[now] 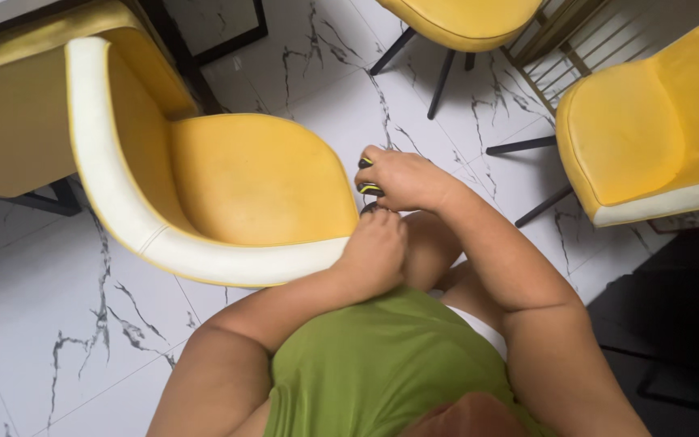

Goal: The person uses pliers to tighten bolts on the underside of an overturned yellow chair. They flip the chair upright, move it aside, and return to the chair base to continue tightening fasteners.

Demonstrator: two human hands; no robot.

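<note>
I stand over a yellow chair (260, 174) with a white rim. My right hand (404, 178) is closed around a small black object with yellow-green stripes (368, 188), just past the chair's right edge. Only slivers of the object show between the fingers, so I cannot tell what it is. My left hand (375, 249) sits directly below, fingers curled, touching the lower end of the same object and resting against the chair's rim. A green shirt covers my torso at the bottom of the view.
A second yellow chair (649, 129) stands at the right and a third (463, 20) at the top, both on thin black legs. A tan table edge (10, 121) lies at top left. The floor is white marble tile with dark veins (58, 324).
</note>
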